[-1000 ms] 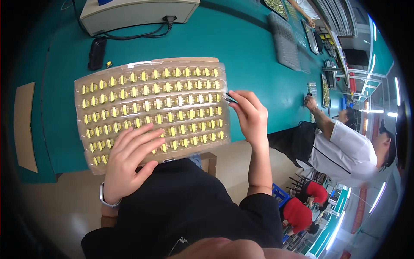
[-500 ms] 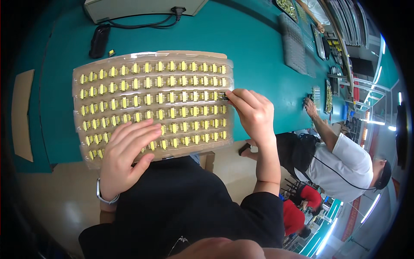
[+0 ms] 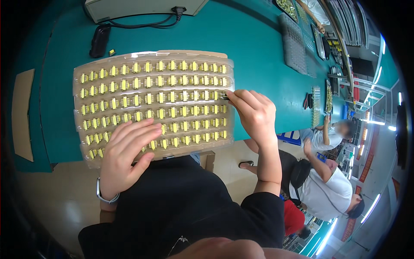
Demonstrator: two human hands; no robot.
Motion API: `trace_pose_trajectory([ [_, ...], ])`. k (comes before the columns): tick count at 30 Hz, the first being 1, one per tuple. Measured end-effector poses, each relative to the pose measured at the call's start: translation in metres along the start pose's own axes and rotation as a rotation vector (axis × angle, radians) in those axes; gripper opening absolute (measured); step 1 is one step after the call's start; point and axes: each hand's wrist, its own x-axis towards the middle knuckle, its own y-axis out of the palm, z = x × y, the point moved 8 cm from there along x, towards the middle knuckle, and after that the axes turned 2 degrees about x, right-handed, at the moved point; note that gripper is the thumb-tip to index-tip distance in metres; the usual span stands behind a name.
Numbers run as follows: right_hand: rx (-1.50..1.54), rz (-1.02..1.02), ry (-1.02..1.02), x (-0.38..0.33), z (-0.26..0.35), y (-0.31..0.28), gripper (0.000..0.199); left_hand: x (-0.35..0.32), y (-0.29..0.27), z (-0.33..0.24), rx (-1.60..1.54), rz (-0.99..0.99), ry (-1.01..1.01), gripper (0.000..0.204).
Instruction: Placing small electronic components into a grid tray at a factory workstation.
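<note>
A clear plastic tray (image 3: 129,59) lies in front of me, with rows of small yellow-wrapped coil components (image 3: 160,81) seated in its pockets. My left hand (image 3: 127,151) rests flat over the tray's lower left part, fingers stretched out, hiding several pockets. At the right end of the third row, my right hand (image 3: 255,113) pinches a small dark component (image 3: 224,96) between thumb and fingertips. Its exact shape is partly covered by the fingers. The neighbouring yellow component sits just to its left.
Brown cardboard (image 3: 194,53) shows beneath the tray. A loose yellow component (image 3: 112,52) and a black case (image 3: 100,41) lie beyond it, near a grey box (image 3: 142,9) with a black cable. Another cardboard piece (image 3: 22,114) is at left. Co-workers (image 3: 327,190) stand at right.
My hands and the tray have barely moved. The co-worker in white has drawn the arm back from the table and stepped away, revealing another person in a light shirt behind.
</note>
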Motion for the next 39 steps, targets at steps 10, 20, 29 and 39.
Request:
trace_pose_trajectory([
  [10,-0.026,0.034,0.004,0.002,0.003,-0.001,0.025,0.0,-0.001,-0.001,-0.003,-0.002,0.007,0.04],
  [20,0.039,0.015,0.001,0.012,0.011,-0.003,0.029,-0.001,-0.002,-0.001,-0.008,-0.007,0.012,0.039],
  [29,0.037,0.064,0.003,0.015,0.011,-0.001,0.03,-0.001,-0.002,-0.001,-0.012,-0.01,0.003,0.039],
  [39,0.063,-0.055,0.037,0.03,-0.019,-0.009,0.02,0.001,-0.003,-0.001,-0.013,-0.017,0.007,0.038],
])
